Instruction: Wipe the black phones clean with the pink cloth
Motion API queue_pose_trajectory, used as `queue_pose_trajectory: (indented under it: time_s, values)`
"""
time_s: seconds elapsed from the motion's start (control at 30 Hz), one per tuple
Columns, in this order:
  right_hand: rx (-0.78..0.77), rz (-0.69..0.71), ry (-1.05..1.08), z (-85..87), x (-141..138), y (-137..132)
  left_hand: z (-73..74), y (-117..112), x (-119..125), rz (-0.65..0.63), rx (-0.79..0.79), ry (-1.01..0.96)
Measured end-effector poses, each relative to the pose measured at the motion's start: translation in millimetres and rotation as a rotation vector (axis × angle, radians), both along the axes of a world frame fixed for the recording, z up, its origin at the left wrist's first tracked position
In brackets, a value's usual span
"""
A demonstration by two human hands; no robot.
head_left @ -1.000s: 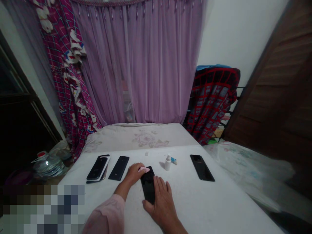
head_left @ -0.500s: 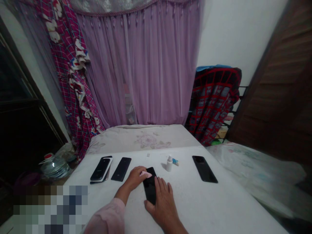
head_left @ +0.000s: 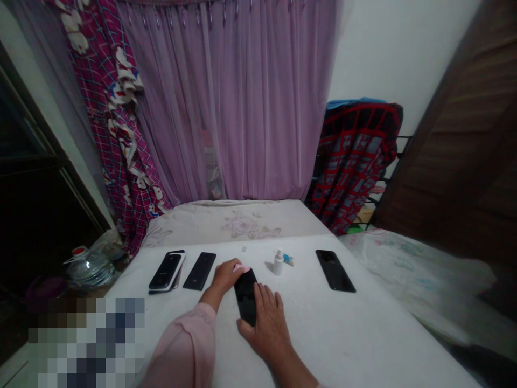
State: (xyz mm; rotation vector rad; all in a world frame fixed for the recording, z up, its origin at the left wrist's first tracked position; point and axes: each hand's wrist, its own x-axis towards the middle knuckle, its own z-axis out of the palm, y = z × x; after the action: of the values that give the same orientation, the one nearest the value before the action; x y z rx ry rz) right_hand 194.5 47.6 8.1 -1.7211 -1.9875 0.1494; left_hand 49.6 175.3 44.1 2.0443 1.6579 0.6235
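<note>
A black phone (head_left: 245, 296) lies flat on the white table (head_left: 343, 334) in front of me. My left hand (head_left: 225, 276) is closed on a small pink cloth (head_left: 241, 268) pressed against the phone's far end. My right hand (head_left: 267, 323) lies flat beside the phone's near end, fingers spread, thumb against its lower edge, pinning it down. My pink sleeve (head_left: 181, 350) covers the left forearm.
Two more dark phones (head_left: 166, 271) (head_left: 199, 270) lie at the left, another phone (head_left: 335, 270) at the right. A small white bottle (head_left: 278, 262) and a blue-tipped tube (head_left: 288, 260) stand behind. Purple curtain behind, water jug (head_left: 86, 268) on the floor left.
Both hands stay on the phone; the pink cloth has shifted slightly along its far end. The camera view has tilted a little.
</note>
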Motion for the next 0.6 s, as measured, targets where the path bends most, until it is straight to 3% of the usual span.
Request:
queue_pose_trajectory:
  time_s: [0.43, 0.6]
  values:
    - [0.029, 0.0, 0.008, 0.6, 1, -2, 0.1, -10, -18, -0.209, -0.007, -0.022]
    - [0.025, 0.005, 0.001, 1.0, 2, -1, -7.7, -23, -13, -0.18, 0.029, -0.011]
